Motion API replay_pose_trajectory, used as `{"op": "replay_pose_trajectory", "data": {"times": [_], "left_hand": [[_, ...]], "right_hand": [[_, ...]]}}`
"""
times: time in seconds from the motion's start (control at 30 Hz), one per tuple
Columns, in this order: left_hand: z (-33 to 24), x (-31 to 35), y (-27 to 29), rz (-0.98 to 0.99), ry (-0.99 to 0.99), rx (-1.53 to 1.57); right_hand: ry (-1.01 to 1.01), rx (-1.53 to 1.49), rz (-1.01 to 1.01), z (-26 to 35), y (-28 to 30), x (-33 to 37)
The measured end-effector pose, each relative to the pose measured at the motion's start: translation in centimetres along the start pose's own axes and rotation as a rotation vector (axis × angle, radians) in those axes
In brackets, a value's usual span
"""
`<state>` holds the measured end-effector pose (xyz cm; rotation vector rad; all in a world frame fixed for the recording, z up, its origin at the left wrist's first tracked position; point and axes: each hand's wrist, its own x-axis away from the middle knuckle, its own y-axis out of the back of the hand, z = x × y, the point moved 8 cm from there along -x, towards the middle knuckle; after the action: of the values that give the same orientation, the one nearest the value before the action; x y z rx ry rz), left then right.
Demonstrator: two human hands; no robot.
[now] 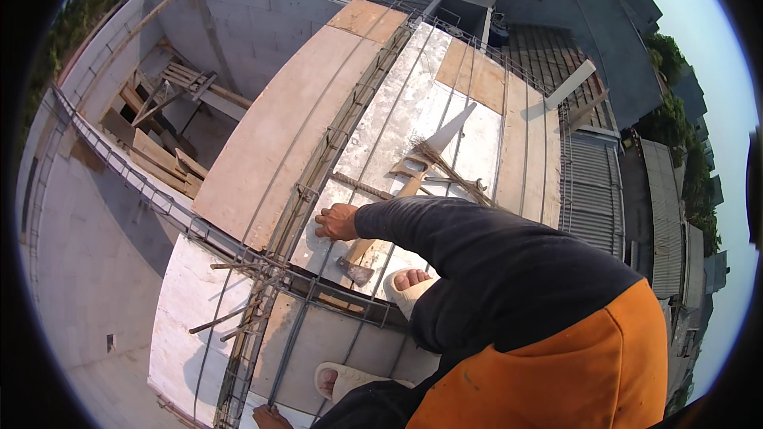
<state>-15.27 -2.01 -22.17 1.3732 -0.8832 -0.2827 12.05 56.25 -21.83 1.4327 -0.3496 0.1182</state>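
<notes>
A long thin steel rod (296, 324) runs over the boards. My right hand (338, 222) is closed around it, its fingers curled down close to a white-smeared board (311, 248). At the bottom edge my left hand (272, 417), partly cut off, is closed at the rod's lower end. Beside my right hand lies a hammer with a wooden handle and metal head (355, 272), its handle partly under my sleeve. Past that arm are a handsaw (451, 129), a bundle of thin wires (447, 164), a pair of pincers (477, 187) and a short ribbed bar (362, 186).
A reinforcement cage (322, 151) runs between the board panels, with bar ends (218, 319) sticking out. On the left, a deep walled opening holds loose timber (163, 160). My sandalled feet (409, 282) stand on the boards. Corrugated roofs (592, 195) lie beyond the right edge.
</notes>
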Motion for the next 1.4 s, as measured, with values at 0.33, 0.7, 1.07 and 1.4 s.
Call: {"op": "replay_pose_trajectory", "data": {"times": [0.33,0.7,1.07,1.4], "left_hand": [[2.2,0.5,-2.9,0.121,-0.08,-0.063],[-5.0,-0.9,6.3,-0.295,-0.013,0.138],[-2.9,7.3,-1.1,-0.615,0.49,0.514],[7.5,8.1,-8.0,-0.7,1.29,1.87]], "right_hand": [[0.179,-0.001,-0.001,2.2,-1.0,0.4],[0.103,-0.125,0.059,-0.4,-0.6,0.8],[-0.094,-0.101,0.376,-1.3,2.3,10.3],[-0.069,-0.109,0.445,2.7,9.2,8.2]]}}
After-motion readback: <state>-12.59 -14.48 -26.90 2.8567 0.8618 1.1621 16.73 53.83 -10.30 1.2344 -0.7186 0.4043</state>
